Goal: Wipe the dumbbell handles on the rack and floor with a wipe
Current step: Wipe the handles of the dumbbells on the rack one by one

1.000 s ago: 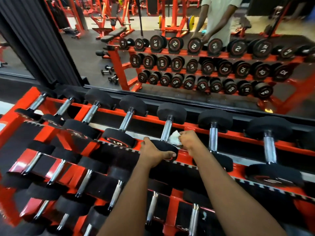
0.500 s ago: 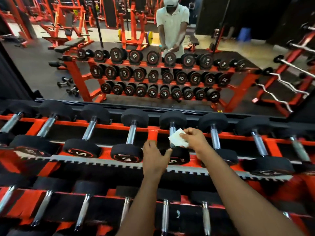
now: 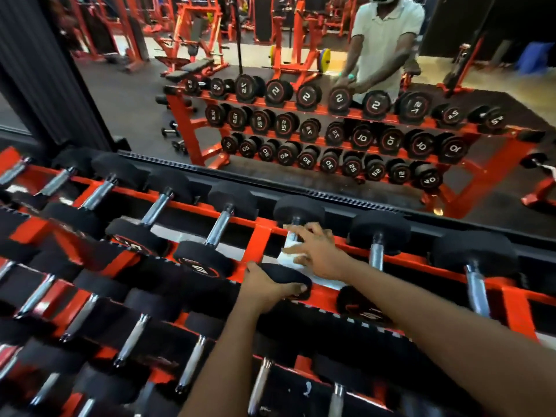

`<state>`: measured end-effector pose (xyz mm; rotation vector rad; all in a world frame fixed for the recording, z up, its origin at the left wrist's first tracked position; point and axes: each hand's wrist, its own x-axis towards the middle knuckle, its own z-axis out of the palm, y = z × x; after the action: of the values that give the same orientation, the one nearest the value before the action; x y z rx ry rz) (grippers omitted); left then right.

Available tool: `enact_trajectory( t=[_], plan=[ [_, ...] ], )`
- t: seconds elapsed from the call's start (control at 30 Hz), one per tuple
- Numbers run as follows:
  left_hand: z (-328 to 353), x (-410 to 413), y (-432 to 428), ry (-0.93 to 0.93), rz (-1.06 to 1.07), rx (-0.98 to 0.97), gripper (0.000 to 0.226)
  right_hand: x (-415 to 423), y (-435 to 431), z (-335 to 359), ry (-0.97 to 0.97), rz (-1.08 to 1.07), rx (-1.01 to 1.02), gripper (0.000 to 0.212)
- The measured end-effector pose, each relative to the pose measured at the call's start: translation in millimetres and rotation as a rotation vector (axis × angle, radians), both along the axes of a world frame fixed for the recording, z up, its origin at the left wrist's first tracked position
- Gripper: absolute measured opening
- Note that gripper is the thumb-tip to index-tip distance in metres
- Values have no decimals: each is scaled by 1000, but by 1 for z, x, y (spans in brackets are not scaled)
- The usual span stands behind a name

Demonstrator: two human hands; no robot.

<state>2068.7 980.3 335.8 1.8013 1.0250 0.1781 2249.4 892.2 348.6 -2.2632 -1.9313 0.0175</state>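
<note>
Wiping is in hand atop the orange steel rack (image 3: 260, 239) — left hand (image 3: 264, 285) grips a black rubber chrome-handled dumbbell (image 3: 298, 210) by its near head, right hand (image 3: 319, 254) presses the white wipe (image 3: 287, 255) open-fingered on its handle; the neighbouring handle probably comes next.

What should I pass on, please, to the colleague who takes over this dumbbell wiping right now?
Left hand: grips the near head of a top-row dumbbell, steadying it.
Right hand: fingers stretched over the white wipe, pressing it onto that dumbbell's handle.
Done: which handles are already wiped cannot be told from here.
Left: finish this handle, then the others along the rack, its lower rows, and the floor part of the job.
</note>
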Motion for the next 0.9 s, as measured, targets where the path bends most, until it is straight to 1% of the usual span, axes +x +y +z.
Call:
enact_trajectory(
  t=[0.03, 0.1, 0.17, 0.2, 0.23, 0.3, 0.37, 0.43, 0.47, 0.53, 0.57, 0.6, 0.67, 0.7, 0.77, 0.8, 0.83, 0.9],
  plan=[
    [0, 0, -1, -4, 6, -1, 125, 5, -4, 0, -126, 74, -18, 39],
    [-2, 1, 0, -8, 13, 6, 118, 16, -9, 0, -248, 260, -74, 54],
    [-1, 1, 0, -21, 15, 5, 123, 24, -10, -4, -338, 379, -130, 71],
    [-2, 0, 0, -25, 14, 2, 127, 25, -9, -7, -366, 410, -131, 73],
    [-1, 0, 0, -26, 10, -2, 128, 26, -7, -8, -368, 423, -115, 70],
    [-1, -2, -1, -26, 22, 0, 121, 29, 1, -11, -297, 425, -73, 60],
    [0, -2, -2, -27, 26, 7, 112, 37, 13, -7, -225, 319, -2, 54],
    [0, -2, -2, -24, 23, 17, 105, 37, 20, -8, -181, 217, 62, 54],
    [0, -1, -2, -20, 24, 17, 103, 33, 21, -10, -156, 252, 70, 55],
    [-1, 0, -2, -12, 18, 25, 104, 22, 18, -12, -86, 426, 16, 53],
    [-1, -1, -2, -9, 19, 30, 106, 22, 18, -10, -55, 480, -4, 54],
    [-1, -1, -1, -12, 21, 29, 107, 27, 21, -8, -31, 467, 2, 56],
    [-1, -2, -1, -17, 19, 11, 105, 31, 25, -4, 5, 340, 49, 60],
    [0, -2, -2, -15, 15, 11, 103, 29, 27, -3, -2, 324, 65, 57],
    [0, -2, -2, 3, 15, 30, 98, 20, 31, -6, -101, 455, 45, 46],
    [1, -2, -2, 13, 17, 40, 97, 17, 33, -8, -146, 499, 15, 45],
    [1, -2, -2, 17, 15, 41, 97, 18, 34, -6, -154, 489, 0, 48],
    [1, -1, -2, 15, 10, 19, 99, 23, 33, -1, -143, 381, 15, 56]
  ],
)
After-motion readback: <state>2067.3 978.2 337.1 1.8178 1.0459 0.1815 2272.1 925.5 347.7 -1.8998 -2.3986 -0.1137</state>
